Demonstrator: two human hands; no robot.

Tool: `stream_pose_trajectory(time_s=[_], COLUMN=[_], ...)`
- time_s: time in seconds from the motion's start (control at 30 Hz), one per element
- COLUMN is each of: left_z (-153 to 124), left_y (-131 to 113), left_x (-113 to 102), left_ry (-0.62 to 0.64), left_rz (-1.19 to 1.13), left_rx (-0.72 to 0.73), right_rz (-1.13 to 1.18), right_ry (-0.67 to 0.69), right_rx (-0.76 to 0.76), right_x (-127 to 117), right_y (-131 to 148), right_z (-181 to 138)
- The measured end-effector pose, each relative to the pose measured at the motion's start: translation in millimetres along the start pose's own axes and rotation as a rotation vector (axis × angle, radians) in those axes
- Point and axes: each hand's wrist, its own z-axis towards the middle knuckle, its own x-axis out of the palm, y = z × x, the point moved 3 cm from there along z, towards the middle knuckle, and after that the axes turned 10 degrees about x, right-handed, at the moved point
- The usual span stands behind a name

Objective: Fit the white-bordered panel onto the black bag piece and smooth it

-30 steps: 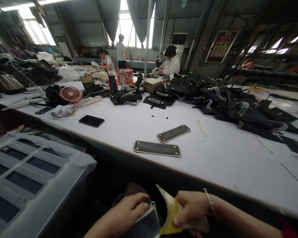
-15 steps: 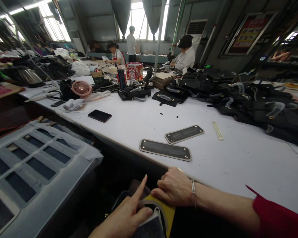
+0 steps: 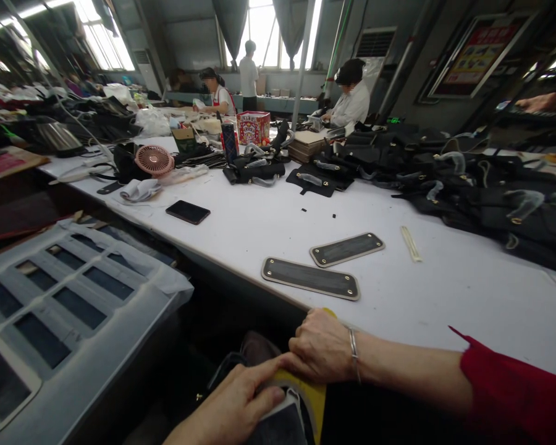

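Observation:
My right hand (image 3: 322, 346), a bracelet at its wrist, is closed on the upper edge of a yellow piece (image 3: 317, 398) at the table's front edge. Its fingers are curled under and partly hidden. My left hand (image 3: 241, 395) reaches in from below, its index finger stretched against my right hand. Under its thumb is a dark panel with a whitish edge (image 3: 285, 426), framed by the yellow piece. Beyond lie two dark grey strips with pale borders and metal eyelets, a near strip (image 3: 310, 279) and a far strip (image 3: 347, 249).
A pale cover with dark rectangular panels (image 3: 120, 321) stands at left. On the white table (image 3: 241, 225) lie a phone (image 3: 188, 212), a pink fan (image 3: 154, 161), a pale narrow strip (image 3: 411, 243) and heaped black bag pieces (image 3: 482, 191). Several people sit or stand farther back.
My left index finger, raised and pointing before, has come down against my right hand. My right hand has shifted slightly, and yellow now shows above its knuckles.

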Motion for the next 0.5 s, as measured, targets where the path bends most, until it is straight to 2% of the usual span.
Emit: stream_pose_trajectory(time_s=[0.5], left_z=[-3.6], left_y=[1.2], left_x=[3.9], left_ry=[-0.014], left_rz=[0.065], left_rx=[0.017], right_rz=[0.023], right_ry=[0.074], right_rx=[0.119], right_x=[4.9], right_y=[12.2], right_z=[-7.5])
